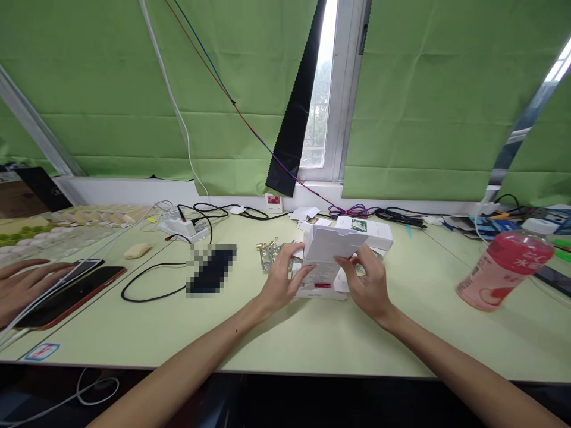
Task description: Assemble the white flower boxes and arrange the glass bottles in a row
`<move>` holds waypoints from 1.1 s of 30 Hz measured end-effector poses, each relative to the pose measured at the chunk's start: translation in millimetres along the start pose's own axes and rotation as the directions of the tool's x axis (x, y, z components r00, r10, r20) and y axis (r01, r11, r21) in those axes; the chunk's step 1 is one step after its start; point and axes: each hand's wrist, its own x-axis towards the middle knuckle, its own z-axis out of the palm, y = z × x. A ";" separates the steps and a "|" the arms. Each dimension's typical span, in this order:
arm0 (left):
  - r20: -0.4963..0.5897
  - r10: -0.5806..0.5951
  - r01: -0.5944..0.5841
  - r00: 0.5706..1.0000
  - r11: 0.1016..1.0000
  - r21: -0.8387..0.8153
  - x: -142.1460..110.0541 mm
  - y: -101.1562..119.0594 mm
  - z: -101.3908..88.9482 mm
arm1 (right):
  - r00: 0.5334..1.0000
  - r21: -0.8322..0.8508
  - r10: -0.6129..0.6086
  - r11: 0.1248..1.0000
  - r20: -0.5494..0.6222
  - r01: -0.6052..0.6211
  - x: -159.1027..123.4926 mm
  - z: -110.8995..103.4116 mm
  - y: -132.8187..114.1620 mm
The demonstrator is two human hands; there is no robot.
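Observation:
A white cardboard box (322, 274) with a small red picture is in front of me, its flap (332, 245) raised. My left hand (282, 274) grips the box's left side, thumb on the near face and fingers behind. On the right, my right hand (366, 279) is closed on the flap's edge with thumb and fingers. Clear packs with gold-coloured bits (266, 255) lie just behind my left hand. Behind the flap rests another white box (377, 233) with a picture on it. What the opened box holds is hidden.
A pink drink bottle (504, 264) stands tilted-looking at right. Left are a pixelated dark device (212, 270), a black cable (134, 298), a power strip (178, 227) and a beige lump (137, 251). Another person's hand (33, 285) is by a phone (75, 297) at far left.

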 end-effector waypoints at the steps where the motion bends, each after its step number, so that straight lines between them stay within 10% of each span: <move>1: -0.001 -0.003 0.003 1.000 1.000 -0.001 0.2 0.3 -0.1 | 1.000 0.000 -0.002 1.000 -0.001 0.002 0.1 0.0 0.0; 33: 0.017 -0.044 0.044 0.999 0.999 0.006 1.7 2.4 -3.7 | 0.998 0.037 0.056 0.998 0.000 -0.056 -6.7 3.8 4.4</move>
